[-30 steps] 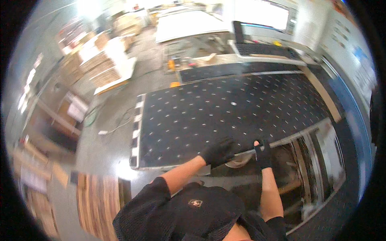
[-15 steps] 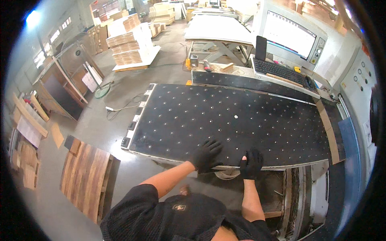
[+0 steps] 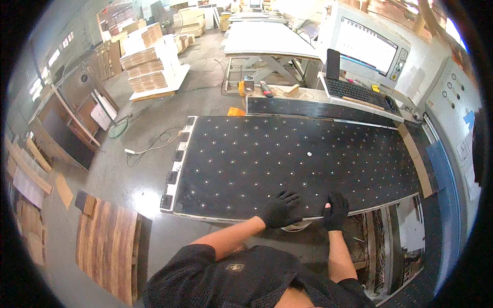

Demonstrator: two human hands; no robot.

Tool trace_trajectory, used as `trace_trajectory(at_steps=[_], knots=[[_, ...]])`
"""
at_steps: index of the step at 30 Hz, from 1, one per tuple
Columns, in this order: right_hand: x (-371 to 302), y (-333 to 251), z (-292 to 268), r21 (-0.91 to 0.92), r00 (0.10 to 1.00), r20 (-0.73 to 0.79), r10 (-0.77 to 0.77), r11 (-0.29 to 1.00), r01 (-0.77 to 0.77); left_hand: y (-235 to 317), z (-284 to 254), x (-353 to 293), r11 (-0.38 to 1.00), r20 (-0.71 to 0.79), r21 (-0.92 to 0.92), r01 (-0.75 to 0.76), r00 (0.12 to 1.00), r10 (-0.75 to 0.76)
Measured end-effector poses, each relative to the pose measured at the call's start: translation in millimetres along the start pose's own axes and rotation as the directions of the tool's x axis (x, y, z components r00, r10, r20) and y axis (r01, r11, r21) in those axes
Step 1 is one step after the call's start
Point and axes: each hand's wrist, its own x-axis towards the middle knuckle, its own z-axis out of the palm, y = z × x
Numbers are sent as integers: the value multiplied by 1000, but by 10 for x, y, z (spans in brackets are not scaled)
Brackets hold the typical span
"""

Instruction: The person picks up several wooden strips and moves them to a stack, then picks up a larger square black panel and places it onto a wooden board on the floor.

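A long black tabletop, dotted with rows of small pale studs, stretches out in front of me. My left hand, in a black glove, lies on its near edge with the fingers stretched toward the right. To the right of it, my right hand rests on the same edge, fingers pointing away from me. This hand is gloved in black too, with a bare thumb tip showing. Neither hand holds anything that I can see.
A control console with a monitor and a keyboard stands at the far right. Wooden boards are stacked low at left. Behind are a stack of packaged panels and a white sheet on a stand. A cable lies on the floor.
The view has shifted, so the tabletop and both hands appear slightly lower and farther right. Both hands stay on the near edge with much the same pose.
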Motion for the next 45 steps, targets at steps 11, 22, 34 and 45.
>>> trace_trajectory(at_steps=[11, 22, 34, 45], knots=[[111, -89, -48, 43, 999, -35, -24, 999, 26, -105, 83, -65, 988, -41, -127, -86, 996, 81], [78, -66, -38, 7, 997, -69, -29, 1000, 30, -146, 153, -13, 971, -84, -175, -164, 985, 151], [47, -54, -16, 20, 997, -75, -1, 1000, 3, -136, 147, -16, 973, -18, -185, -140, 990, 139], [-8, -21, -47, -34, 999, -40, 16, 999, -18, -97, 9, 92, 947, 42, -243, -208, 973, 225]])
